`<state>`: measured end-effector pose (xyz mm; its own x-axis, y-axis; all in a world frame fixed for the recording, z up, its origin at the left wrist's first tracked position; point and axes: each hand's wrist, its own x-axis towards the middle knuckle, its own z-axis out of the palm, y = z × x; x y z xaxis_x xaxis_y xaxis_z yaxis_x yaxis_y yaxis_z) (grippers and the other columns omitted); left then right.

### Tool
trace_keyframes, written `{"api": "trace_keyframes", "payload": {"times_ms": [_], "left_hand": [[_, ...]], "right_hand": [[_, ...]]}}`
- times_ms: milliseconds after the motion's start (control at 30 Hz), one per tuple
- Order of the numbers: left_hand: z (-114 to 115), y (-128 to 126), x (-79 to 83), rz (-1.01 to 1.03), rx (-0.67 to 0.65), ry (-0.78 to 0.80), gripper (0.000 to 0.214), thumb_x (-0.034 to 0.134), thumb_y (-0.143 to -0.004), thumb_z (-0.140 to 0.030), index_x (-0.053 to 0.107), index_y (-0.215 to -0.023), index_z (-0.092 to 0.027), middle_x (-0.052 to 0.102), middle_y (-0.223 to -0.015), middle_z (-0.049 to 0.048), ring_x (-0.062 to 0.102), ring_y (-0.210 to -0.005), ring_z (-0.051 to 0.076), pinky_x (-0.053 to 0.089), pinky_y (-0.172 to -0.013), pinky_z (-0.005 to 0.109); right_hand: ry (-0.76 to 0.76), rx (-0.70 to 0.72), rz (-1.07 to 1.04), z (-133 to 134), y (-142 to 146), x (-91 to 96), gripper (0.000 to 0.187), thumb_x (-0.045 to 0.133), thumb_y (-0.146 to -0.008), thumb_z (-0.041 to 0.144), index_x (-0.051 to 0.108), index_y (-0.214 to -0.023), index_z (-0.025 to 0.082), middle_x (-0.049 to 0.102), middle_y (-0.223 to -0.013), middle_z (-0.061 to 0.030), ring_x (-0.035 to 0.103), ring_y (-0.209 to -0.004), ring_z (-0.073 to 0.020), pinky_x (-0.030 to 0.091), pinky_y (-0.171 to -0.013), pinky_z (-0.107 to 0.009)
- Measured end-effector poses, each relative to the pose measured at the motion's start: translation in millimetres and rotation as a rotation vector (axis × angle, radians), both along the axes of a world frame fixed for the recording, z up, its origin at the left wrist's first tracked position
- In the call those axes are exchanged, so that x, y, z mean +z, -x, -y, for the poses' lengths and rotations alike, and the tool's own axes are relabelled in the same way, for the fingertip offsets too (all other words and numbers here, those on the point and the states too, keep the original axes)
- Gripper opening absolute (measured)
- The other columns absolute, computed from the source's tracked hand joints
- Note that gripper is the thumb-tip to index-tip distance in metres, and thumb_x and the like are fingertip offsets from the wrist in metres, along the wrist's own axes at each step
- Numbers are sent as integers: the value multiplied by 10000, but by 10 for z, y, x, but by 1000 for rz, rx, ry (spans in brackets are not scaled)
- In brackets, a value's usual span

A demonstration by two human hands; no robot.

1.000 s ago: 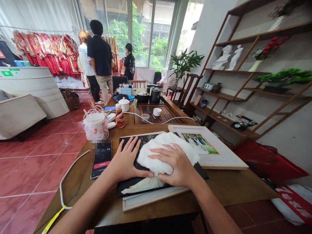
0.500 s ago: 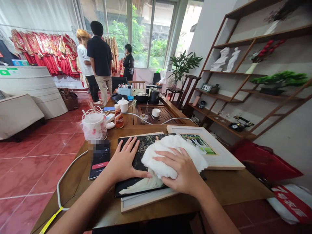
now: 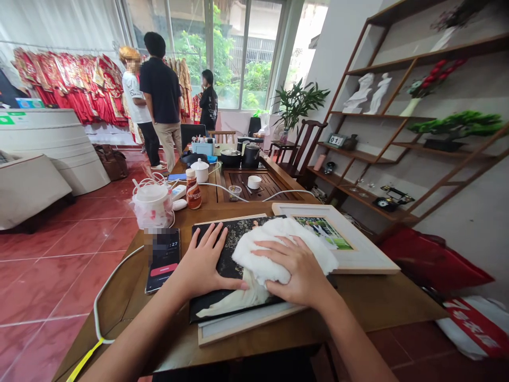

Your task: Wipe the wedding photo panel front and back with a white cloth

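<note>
Slid slightly, my right hand (image 3: 296,271) presses with open fingers on the white cloth (image 3: 278,249), wiping the black panel (image 3: 226,239); my left hand (image 3: 202,260), fingers flat, pins it, another pass looks due

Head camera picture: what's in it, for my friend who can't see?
A person's right hand presses a white cloth onto a black board while the left hand rests flat on it. A framed photo and phone lie alongside on a wooden table.

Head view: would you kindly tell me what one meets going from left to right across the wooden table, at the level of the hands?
The smartphone, the left hand, the right hand, the framed photograph.
</note>
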<state>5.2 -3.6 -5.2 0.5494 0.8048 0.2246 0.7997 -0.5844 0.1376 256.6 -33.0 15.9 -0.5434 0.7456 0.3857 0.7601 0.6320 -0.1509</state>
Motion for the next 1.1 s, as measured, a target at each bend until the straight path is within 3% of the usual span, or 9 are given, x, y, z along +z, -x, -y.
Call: {"api": "trace_keyframes", "payload": {"times_ms": [300,633,800,1100], "left_hand": [[15,-2,37,12,19,35,1214,388,-629,-920,187,-1508,-107,184,-1564,161,124,-1442,350,71,-1141,574],[-8,19,18,-34,3,49,1163,466,-651,-867,226,-1499,-107,208,-1558,162,98,-1442,362,109,-1127,598],[10,13,42,-16,12,43,1124,430,-703,-844,189,-1505,-94,184,-1564,153,93,-1448,339,84,-1138,584],[8,-3,1,-3,22,2,1205,383,-640,-914,192,-1506,-98,191,-1563,158,119,-1443,344,92,-1145,569]], "right_hand": [[-48,-74,-18,-67,-20,8,487,607,-684,286,612,-1170,325,589,-1301,9,515,-1109,-300,316,-893,-465],[76,96,-35,19,370,60,501,623,-681,337,595,-1179,378,581,-1307,65,496,-1135,-280,235,-963,-477],[55,40,-46,-17,248,47,489,612,-687,318,600,-1173,369,587,-1296,66,500,-1149,-267,243,-966,-464],[-10,-84,-24,125,14,0,497,587,-706,280,578,-1197,357,555,-1336,60,477,-1159,-280,272,-946,-455]]}}
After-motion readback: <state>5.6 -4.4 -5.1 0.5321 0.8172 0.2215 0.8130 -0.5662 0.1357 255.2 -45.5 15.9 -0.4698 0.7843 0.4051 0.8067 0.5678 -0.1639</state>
